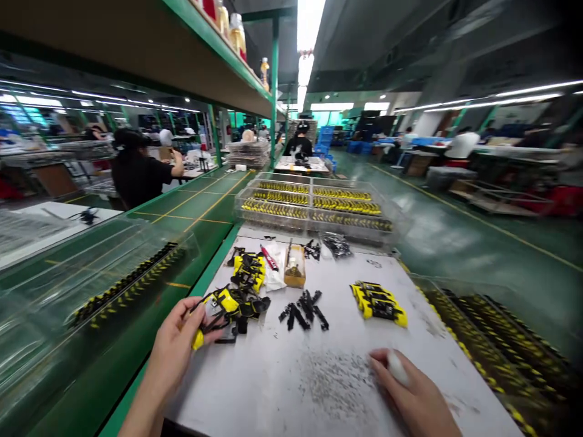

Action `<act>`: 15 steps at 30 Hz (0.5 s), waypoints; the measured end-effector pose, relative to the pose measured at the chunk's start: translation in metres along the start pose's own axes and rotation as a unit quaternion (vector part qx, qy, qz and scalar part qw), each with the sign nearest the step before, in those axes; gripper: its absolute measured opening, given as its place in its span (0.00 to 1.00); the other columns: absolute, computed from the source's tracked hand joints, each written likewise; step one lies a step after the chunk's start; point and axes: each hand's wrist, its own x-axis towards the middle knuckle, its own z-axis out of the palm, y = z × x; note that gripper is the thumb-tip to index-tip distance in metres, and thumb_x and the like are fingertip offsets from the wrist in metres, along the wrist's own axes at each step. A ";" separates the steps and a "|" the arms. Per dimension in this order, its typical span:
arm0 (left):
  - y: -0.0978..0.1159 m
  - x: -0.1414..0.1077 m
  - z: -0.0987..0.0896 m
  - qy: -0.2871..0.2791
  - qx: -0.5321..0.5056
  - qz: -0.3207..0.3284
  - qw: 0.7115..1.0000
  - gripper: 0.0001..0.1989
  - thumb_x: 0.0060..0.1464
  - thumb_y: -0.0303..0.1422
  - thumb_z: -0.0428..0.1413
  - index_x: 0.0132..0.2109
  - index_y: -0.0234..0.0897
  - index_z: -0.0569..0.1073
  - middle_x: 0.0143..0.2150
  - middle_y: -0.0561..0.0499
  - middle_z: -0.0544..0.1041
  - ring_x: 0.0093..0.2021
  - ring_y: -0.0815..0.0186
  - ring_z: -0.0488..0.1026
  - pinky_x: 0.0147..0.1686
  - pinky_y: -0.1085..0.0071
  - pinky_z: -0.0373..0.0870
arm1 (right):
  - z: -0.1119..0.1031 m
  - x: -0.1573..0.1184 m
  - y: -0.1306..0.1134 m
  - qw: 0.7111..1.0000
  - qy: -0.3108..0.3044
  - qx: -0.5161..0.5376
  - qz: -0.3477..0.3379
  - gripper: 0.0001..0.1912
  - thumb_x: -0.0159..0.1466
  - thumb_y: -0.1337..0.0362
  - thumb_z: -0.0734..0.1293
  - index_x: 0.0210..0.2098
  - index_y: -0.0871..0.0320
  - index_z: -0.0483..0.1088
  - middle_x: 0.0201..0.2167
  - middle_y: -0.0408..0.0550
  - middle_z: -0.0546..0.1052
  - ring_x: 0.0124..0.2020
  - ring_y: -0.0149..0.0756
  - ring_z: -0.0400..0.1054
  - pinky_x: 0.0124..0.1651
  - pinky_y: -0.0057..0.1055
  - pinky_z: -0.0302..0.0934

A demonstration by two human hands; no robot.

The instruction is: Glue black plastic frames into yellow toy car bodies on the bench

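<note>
My left hand (177, 331) is closed on a yellow-and-black part (198, 337) at the left edge of the white table, beside a heap of similar yellow-and-black parts (230, 301). Near the front right, my right hand (412, 388) hovers at or just over the tabletop with its fingers curled. A whitish, rounded thing (398, 368) shows at its fingers; whether it is held or worn on a finger, I cannot tell. Small grey specks (337, 382) are spread over the table left of this hand. Several black strips (305, 311) lie mid-table, and a row of yellow-and-black parts (379, 301) sits to their right.
Behind the strips stand a small box (294, 267), a red pen-like tool (269, 258) and a bag of black pieces (336, 244). Clear trays of parts (314, 203) fill the table's far end. More trays flank both sides. A green shelf (218, 45) overhangs the left; a co-worker (139, 170) sits beyond.
</note>
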 end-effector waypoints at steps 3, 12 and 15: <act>-0.018 -0.017 0.033 -0.049 -0.051 -0.091 0.993 0.25 0.43 0.46 0.64 0.45 0.38 0.69 0.31 0.54 0.72 0.39 0.58 0.76 0.33 0.65 0.77 | 0.007 0.017 -0.034 0.997 -0.054 0.038 -0.035 0.15 0.63 0.51 0.57 0.35 0.54 0.68 0.24 0.42 0.74 0.26 0.37 0.69 0.33 0.30 0.63; -0.068 -0.047 0.084 -0.103 -0.003 -0.143 0.984 0.34 0.32 0.49 0.67 0.46 0.35 0.72 0.38 0.45 0.77 0.43 0.52 0.77 0.31 0.70 0.76 | 0.046 0.054 -0.066 0.992 -0.010 0.037 -0.120 0.13 0.56 0.67 0.66 0.41 0.58 0.67 0.40 0.49 0.73 0.43 0.38 0.66 0.47 0.30 0.58; -0.070 -0.045 0.081 -0.099 0.033 -0.126 0.987 0.36 0.33 0.51 0.66 0.49 0.36 0.72 0.37 0.45 0.78 0.42 0.53 0.77 0.29 0.71 0.76 | 0.045 0.052 -0.067 0.992 -0.019 0.046 -0.113 0.10 0.56 0.70 0.64 0.38 0.59 0.68 0.36 0.48 0.73 0.41 0.37 0.65 0.47 0.31 0.56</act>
